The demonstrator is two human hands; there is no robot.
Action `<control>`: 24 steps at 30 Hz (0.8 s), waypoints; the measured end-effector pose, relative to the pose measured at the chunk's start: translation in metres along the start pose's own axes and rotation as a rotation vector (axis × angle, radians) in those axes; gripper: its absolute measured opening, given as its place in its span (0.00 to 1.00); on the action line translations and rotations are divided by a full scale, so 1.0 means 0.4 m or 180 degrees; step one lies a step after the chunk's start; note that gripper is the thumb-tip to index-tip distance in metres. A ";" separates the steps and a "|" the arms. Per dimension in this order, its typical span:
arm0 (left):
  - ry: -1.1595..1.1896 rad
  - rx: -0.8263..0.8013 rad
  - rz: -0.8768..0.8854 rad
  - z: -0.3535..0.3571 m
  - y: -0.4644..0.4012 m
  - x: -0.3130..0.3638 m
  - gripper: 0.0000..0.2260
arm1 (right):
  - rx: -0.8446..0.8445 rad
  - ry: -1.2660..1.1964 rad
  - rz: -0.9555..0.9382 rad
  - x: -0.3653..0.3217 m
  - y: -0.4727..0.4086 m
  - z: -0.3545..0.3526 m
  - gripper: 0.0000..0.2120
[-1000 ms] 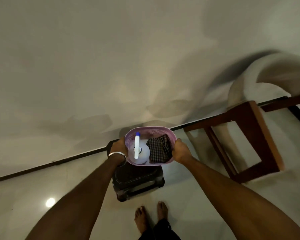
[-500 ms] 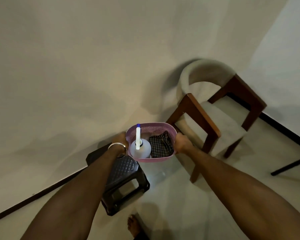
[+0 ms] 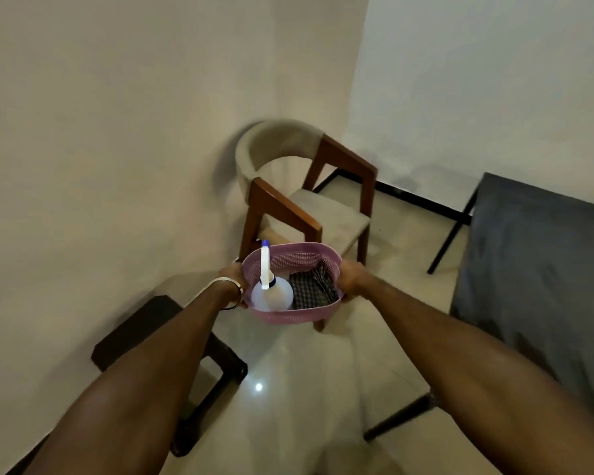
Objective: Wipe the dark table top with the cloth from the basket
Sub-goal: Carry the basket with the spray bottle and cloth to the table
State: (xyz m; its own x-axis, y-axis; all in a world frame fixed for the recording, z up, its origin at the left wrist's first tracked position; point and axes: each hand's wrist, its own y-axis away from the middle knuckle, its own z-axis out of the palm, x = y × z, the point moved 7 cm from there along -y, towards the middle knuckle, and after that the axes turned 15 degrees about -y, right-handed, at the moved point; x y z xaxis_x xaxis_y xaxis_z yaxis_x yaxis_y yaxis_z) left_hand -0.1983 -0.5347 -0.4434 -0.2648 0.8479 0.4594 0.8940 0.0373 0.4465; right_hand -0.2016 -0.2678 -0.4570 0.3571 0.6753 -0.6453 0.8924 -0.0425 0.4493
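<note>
Room corner, chair (image 3: 309, 200) – both hands outstretched, gripping basket (image 3: 290, 317) ends.

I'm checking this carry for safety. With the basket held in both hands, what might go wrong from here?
The tall white spray bottle stands upright and loose in the pink plastic basket, so a tilt might topple it onto the dark checked cloth. The wooden armchair and black stool stand close by, so a bump or trip seems possible.
</note>
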 end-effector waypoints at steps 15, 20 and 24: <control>-0.0837 -0.0722 0.1490 0.340 0.225 0.496 0.10 | 0.1142 -0.0506 0.1219 0.453 0.545 -0.251 0.06; -0.1096 -0.1216 0.1804 0.523 0.336 0.625 0.14 | 0.1535 -0.0646 0.1610 0.637 0.750 -0.299 0.05; -0.1416 -0.1314 0.2171 0.642 0.469 0.732 0.12 | 0.1779 -0.0473 0.1754 0.766 0.896 -0.338 0.10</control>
State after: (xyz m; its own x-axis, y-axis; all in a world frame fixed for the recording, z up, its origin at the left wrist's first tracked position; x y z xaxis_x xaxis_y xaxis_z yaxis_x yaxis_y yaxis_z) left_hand -0.0151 -0.1437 -0.4222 0.5140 0.7455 0.4242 0.5826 -0.6665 0.4653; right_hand 0.1903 0.0235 -0.4100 0.7850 0.3462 -0.5137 0.5689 -0.7310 0.3768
